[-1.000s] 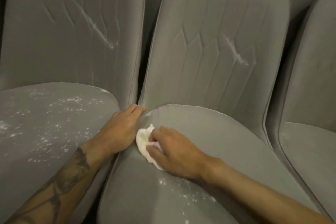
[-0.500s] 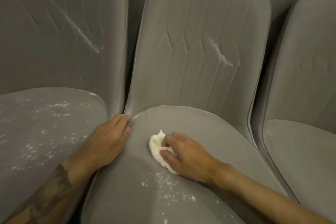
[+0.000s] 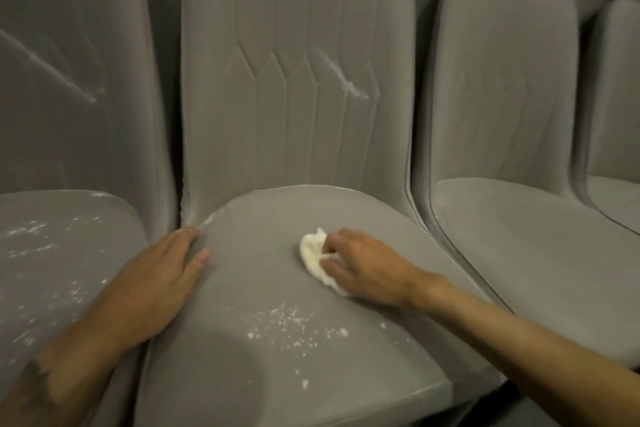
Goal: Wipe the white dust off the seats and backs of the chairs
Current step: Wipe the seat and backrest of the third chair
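A scatter of white dust (image 3: 287, 322) lies on the middle seat (image 3: 242, 374), toward its front edge and a little right of centre. A few stray flecks sit closer to the front. Both bare forearms come in from the bottom corners.

The left hand (image 3: 152, 281) lies flat, palm down, over the seat's left edge. Its fingers are straight and close together, pointing at the back left corner, with the thumb resting apart on the cushion. It holds nothing. Just beside it, the left chair's seat (image 3: 86, 218) carries many white specks (image 3: 34, 232).

The right hand (image 3: 367, 267) is farther in, right of the seat's centre and beyond the dust. Its knuckles are up and its fingers are curled over a crumpled white cloth (image 3: 313, 250), pressing it onto the cushion. The cloth sticks out past the fingertips to the left and lies apart from the dust patch. A thin white line (image 3: 211, 217) follows the seat's rim at the back left corner.

Behind, the middle backrest (image 3: 298, 149) bears a short slanting white streak (image 3: 346, 81), right of its stitched centre panel. The left chair's back (image 3: 104, 132) has a longer streak (image 3: 52, 69). On the right, a third chair (image 3: 502, 80) looks plain grey, and the edge of a fourth chair (image 3: 616, 97) shows at the far right.
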Motion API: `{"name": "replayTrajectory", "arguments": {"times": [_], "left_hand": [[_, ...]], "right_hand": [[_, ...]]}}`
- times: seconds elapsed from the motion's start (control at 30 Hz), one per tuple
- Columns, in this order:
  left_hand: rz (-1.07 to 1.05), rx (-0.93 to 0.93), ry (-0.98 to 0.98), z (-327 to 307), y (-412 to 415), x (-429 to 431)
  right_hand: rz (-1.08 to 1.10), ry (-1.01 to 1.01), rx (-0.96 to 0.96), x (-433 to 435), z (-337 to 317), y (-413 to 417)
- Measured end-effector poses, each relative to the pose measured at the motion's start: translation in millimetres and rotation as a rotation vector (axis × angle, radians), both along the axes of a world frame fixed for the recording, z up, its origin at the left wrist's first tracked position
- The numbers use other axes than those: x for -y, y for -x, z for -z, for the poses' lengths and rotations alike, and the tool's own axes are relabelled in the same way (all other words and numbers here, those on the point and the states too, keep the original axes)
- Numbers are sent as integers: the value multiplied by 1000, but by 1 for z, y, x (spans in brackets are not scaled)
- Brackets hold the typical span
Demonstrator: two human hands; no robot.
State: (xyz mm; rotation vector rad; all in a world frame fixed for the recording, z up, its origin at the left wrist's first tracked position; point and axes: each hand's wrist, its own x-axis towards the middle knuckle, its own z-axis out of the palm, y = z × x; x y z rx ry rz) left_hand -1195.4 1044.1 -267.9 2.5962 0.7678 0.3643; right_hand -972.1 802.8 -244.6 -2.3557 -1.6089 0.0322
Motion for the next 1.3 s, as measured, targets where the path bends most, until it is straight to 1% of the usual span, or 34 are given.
{"name": "replayTrajectory", "arguments": {"times": [0.1, 0.13, 0.17, 0.2, 0.27, 0.33, 0.4, 0.43, 0.53, 0.57, 0.6, 0.67, 0.73, 0.77, 0.8, 0.87, 0.97, 1.03, 1.1, 1.13, 1.2, 1.27, 1.3], "left_hand": [[13, -31, 8, -4, 2, 1], [16, -41, 1, -4, 2, 2], [17, -50, -9, -4, 3, 3], [20, -58, -20, -4, 3, 4], [31, -70, -38, -3, 3, 4], [45, -98, -43, -1, 1, 3], [51, -135, -44, 1, 1, 1], [50, -146, -48, 1, 1, 0], [59, -172, -78, 4, 1, 2], [63, -180, -82, 4, 1, 1], [65, -185, -82, 6, 1, -2], [84, -195, -91, 9, -2, -9], [102, -205, -104, 14, -7, -19], [111, -210, -100, 16, -9, -23], [115, -214, -96, 19, -11, -27], [122, -234, -97, 26, -13, -32], [166, -355, -107, 22, -10, -31], [155, -393, -117, 17, -7, -23], [158, -426, -114, 6, -3, -12], [153, -430, -108, 2, -2, -7], [137, -383, -114, -2, 0, -1], [129, -322, -119, -4, 5, 1], [126, -294, -128, -3, 8, 2]], "right_hand": [[344, 62, 26, 13, -7, -34], [412, 69, 42, 12, -5, -34], [436, 59, 53, 8, -3, -26], [409, 21, 55, 4, 1, -12], [249, -76, 21, -1, 9, 24], [106, -59, -33, 6, 11, 49], [123, -20, -55, 19, 2, 35], [201, 0, -46, 28, -3, 21], [546, 38, 5, 56, -14, -18], [616, 46, 30, 60, -13, -21], [639, 50, 55, 59, -10, -16], [553, 0, 76, 49, -1, 9], [380, -57, 52, 44, 6, 44], [318, -54, 33, 46, 7, 54], [301, -42, 16, 50, 4, 54], [399, -9, 10, 65, -5, 36], [687, 30, 5, 89, -15, 4], [767, 1, 55, 93, -8, 5], [686, -66, 96, 88, 3, 25], [601, -100, 74, 87, 8, 37], [461, -94, 10, 89, 7, 47], [464, -50, -7, 100, 1, 31], [529, -24, -7, 107, -3, 23]]}}
